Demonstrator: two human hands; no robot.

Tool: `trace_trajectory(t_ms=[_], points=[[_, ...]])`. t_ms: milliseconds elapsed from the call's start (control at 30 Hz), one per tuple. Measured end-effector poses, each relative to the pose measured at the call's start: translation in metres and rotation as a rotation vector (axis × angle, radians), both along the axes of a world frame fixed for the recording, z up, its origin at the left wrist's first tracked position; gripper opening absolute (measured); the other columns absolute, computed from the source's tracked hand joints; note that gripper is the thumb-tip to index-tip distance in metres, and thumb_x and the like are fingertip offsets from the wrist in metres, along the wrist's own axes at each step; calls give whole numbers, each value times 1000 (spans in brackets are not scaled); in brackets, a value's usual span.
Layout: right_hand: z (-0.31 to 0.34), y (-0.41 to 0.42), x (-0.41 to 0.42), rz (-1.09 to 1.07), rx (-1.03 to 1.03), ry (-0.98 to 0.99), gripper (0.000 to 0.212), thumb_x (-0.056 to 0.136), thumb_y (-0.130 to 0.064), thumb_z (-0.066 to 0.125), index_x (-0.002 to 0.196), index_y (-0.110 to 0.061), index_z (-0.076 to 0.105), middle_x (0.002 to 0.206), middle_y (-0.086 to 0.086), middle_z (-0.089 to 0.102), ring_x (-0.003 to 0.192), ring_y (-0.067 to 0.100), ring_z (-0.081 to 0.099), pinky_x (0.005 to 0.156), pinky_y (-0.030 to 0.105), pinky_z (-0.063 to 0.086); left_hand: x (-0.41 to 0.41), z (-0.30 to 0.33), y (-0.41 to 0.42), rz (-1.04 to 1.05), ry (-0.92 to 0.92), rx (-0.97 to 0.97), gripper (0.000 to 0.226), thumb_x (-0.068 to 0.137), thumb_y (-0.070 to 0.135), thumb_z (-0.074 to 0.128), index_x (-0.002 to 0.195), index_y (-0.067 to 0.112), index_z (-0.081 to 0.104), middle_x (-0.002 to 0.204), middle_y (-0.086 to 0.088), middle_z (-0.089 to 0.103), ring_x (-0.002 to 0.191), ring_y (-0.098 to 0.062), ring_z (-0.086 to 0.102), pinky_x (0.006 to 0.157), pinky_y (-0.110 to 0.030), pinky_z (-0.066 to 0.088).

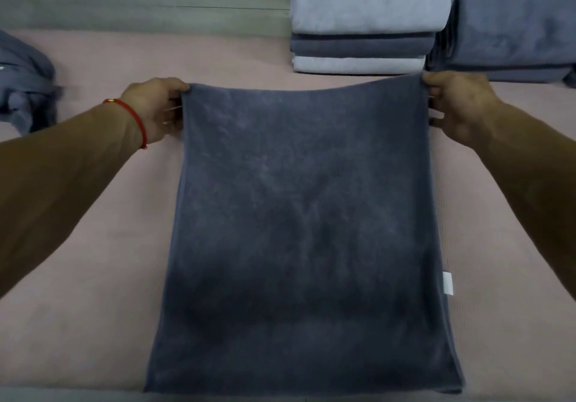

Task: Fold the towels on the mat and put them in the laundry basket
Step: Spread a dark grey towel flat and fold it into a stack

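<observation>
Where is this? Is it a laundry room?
Maybe a laundry or towel-folding spot, though I can't be sure. A pink mat holds a dark grey towel being folded, a neat stack of folded towels, and a crumpled pile waiting.

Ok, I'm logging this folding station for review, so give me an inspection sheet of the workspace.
Surface: pink mat, flat, grey floor beyond it.
Job's things: dark grey towel spread on the mat, white tag at its right edge; no laundry basket in view.
Clutter: stack of folded towels far right, bluish folded pile beside it, crumpled grey towel far left.
Grips: left hand pinches the far left corner, right hand the far right corner.
Cables: nothing seen.
Surroundings: nothing seen.
</observation>
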State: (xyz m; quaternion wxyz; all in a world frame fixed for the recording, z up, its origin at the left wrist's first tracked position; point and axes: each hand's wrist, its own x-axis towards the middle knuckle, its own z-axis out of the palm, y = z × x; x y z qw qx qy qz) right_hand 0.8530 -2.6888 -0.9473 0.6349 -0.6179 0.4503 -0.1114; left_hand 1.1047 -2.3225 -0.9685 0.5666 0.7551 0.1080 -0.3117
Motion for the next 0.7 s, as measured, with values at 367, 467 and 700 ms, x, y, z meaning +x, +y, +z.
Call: trace_trajectory(t_ms=[367,467,700], points=[[-25,-15,0,-37,-168,-88,12,87,-10,78,79,-15,69,89,3,71,85,17,70,83,35,62,15,-6,-3,22,-147,26,4,90,5,71,90,8,69,97,-5,71,87,-13,70,66,-21,59],[-35,-12,6,-67,-208,-44,21,86,-7,78,75,-18,64,82,1,67,81,18,65,84,34,59,12,-12,-7,18,-209,90,7,87,3,74,92,4,70,94,-4,70,86,-14,70,66,-22,60],[-42,-7,16,-25,-638,129,19,88,-16,66,105,-16,58,95,-1,63,85,12,61,92,36,55,19,-26,-10,-38,-470,409,23,80,23,79,97,8,74,100,-6,73,90,-18,70,86,-33,59]])
